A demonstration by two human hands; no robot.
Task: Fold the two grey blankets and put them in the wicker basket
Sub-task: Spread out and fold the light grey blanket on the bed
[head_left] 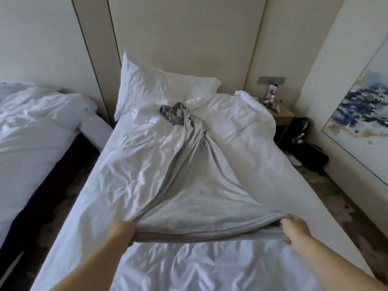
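White linen covers the bed (pixel 126 185) that fills the middle of the frame, with a pillow (pixel 157 87) against the pale wall panels and a second bed (pixel 42 127) at the left edge. One grey blanket (pixel 199 196) lies lengthwise on the sheet. Its near edge is pulled wide between the left hand (pixel 123 229) and the right hand (pixel 296 229), low in the frame. Each grip is clenched on a near corner, fingers curled round the hem. Holding the corners well apart seems meant to spread the cloth flat for a first fold, but the blanket narrows into a twist at centre frame and ends in a darker grey bunch (pixel 168 114) just below the pillow. Whether that bunch is its far end or the other blanket, I cannot tell. No wicker basket shows anywhere in view, so nothing is stowed yet. At the right, a dark bag (pixel 308 156) sits on the floor beside a nightstand (pixel 283 118), its contents hidden, and small items on the stand are too small to name.
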